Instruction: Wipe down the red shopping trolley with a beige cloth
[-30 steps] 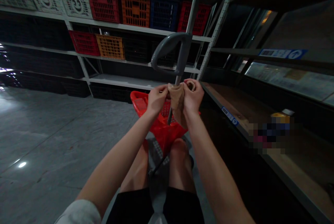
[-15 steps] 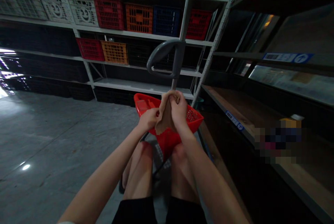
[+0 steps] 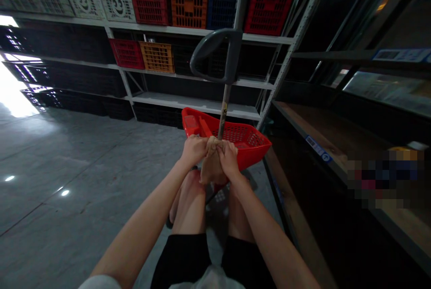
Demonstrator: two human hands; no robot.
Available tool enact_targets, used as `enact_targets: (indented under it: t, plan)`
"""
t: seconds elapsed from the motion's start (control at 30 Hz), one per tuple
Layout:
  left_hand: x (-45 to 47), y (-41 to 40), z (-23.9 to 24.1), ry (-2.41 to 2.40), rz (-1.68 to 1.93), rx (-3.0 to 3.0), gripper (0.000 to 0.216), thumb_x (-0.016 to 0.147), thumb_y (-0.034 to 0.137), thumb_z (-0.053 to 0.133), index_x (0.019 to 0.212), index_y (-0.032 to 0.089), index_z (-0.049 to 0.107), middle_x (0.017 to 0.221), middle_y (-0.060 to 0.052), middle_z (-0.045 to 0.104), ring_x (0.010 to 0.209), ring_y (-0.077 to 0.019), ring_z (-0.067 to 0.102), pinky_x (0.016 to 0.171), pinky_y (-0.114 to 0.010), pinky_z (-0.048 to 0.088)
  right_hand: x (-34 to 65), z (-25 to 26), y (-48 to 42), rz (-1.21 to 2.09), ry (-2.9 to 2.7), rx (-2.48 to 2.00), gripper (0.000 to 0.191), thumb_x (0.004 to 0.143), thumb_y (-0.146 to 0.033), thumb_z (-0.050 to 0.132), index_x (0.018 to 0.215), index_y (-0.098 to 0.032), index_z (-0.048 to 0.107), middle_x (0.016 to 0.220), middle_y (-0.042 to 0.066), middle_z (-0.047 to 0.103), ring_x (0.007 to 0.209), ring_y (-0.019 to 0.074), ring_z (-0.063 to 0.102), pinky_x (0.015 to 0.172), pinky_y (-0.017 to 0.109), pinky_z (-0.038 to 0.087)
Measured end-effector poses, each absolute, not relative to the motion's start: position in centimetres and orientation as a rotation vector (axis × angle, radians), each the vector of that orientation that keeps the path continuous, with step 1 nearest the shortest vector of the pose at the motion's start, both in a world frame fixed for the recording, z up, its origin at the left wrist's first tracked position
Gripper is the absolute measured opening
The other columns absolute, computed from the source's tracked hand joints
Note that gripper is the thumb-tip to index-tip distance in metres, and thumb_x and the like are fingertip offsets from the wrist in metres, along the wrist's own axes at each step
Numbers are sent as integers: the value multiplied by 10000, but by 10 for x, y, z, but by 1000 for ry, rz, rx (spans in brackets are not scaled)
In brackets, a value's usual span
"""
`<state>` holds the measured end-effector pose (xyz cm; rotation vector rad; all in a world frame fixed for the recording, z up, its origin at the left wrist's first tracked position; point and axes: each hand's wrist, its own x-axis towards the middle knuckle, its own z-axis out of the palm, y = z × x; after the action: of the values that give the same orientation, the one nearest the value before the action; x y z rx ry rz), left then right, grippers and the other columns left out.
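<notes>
A tan piece of soft, thin cloth (image 3: 213, 168) hangs between my hands, its upper edge bunched; whether it is a bag or a garment I cannot tell. My left hand (image 3: 194, 150) is closed on the bunched top from the left. On the right side, my right hand (image 3: 229, 159) pinches the same edge, thumb and fingers together. Both hands are above my knees, in front of a red plastic basket (image 3: 254, 154) with perforated walls. A grey pole with a loop grip (image 3: 232, 57) rises from the basket.
White metal shelving (image 3: 198, 103) with coloured crates stands ahead, including an orange crate (image 3: 189, 6). Along my right runs a wooden shelf (image 3: 303, 122) with blue labels and a blurred-out item. Grey concrete floor (image 3: 84, 190) stretches to the left.
Both hands have come down and closer to me with the cloth, whose top is now gathered. More of the basket's inside shows. The view has shifted slightly.
</notes>
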<state>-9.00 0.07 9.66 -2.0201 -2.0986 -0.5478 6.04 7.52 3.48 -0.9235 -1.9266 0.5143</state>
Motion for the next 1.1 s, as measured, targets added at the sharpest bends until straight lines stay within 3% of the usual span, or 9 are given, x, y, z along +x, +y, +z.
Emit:
enact_targets:
  t: [0.13,0.33,0.43,0.53,0.6,0.67,0.8,0.93,1.1]
  plan:
    - [-73,-4,98,-2147,-541,-1902,370,1001,270,441,871,144,764,869,-162,776,837,-263,730,827,-367,479,74,43,82,349,-2034,-856,217,966,-352,564,1106,-221,666,1134,118,713,1103,279,611,1008,468,485]
    - [-38,-14,99,-2233,-584,-1886,317,972,212,437,923,135,741,904,-151,773,865,-287,735,823,-390,501,59,76,81,425,-1576,-841,355,970,-361,529,1299,-246,593,1223,107,664,1157,252,624,1040,444,504]
    - [-44,-22,102,-2051,-702,-2233,296,979,189,424,980,145,716,963,-118,771,914,-240,730,859,-351,528,64,58,67,384,-1493,-891,462,973,-349,496,1421,-246,535,1319,125,620,1238,257,592,1082,465,487]
    - [-75,-21,106,-1781,-969,-2410,338,1019,227,385,1137,160,695,1187,-98,750,1136,-203,685,1025,-331,509,83,22,43,376,-1530,-924,504,972,-271,437,1468,-263,522,1378,122,595,1298,255,558,1136,512,444]
    - [-99,-12,107,-1769,-1021,-2290,374,1026,258,389,1251,163,672,1331,-97,705,1305,-220,608,1151,-382,435,93,3,23,380,-1543,-933,526,956,-204,417,1467,-261,531,1417,125,577,1338,249,533,1154,522,429]
    - [-115,-2,107,-1873,-918,-2165,395,1026,276,394,1269,171,688,1356,-90,702,1353,-250,581,1197,-438,385,94,-2,3,352,-1562,-934,548,938,-154,411,1463,-252,535,1433,129,574,1357,245,519,1159,513,425]
    - [-113,6,105,-2042,-741,-2053,440,1042,268,342,1173,200,756,1290,-58,743,1302,-245,618,1176,-415,391,71,29,-22,252,-1762,-887,525,918,-109,389,1352,-284,629,1314,87,674,1282,241,563,1168,489,406]
    - [-92,0,104,-2126,-713,-1919,450,1043,263,335,1149,168,762,1265,-87,748,1219,-250,651,1097,-384,445,53,71,-20,201,-2107,-849,383,958,-182,470,1249,-268,704,1230,89,717,1183,268,604,1083,440,437]
    - [-75,-1,105,-2142,-691,-1899,457,1054,272,326,1177,162,753,1289,-90,739,1241,-252,641,1102,-378,446,89,70,17,172,-2028,-1026,366,953,-167,429,1177,-208,716,1160,119,721,1089,263,627,1028,403,448]
